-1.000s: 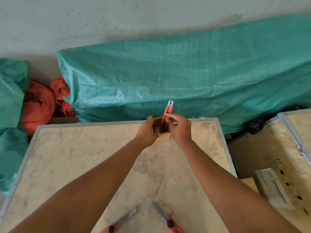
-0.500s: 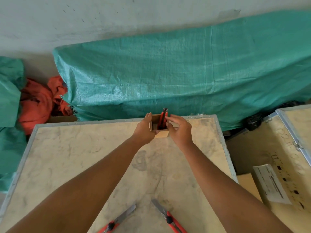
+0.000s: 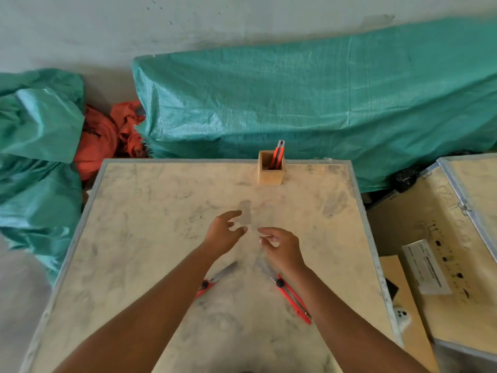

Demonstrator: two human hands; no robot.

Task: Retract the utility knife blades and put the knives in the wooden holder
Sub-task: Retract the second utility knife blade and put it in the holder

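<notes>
Both sets of fingers are spread wide, empty: left hand (image 3: 224, 234) and right hand (image 3: 281, 246) hover mid-frame. Just below them, two red utility knives (image 3: 293, 296) lie with blades out, unretracted. Upper centre, the wooden holder (image 3: 270, 176) already has red knives (image 3: 277, 155) standing upright.

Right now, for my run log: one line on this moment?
left hand empty | right hand empty | holder: knife in | two knives on table, blades out
</notes>
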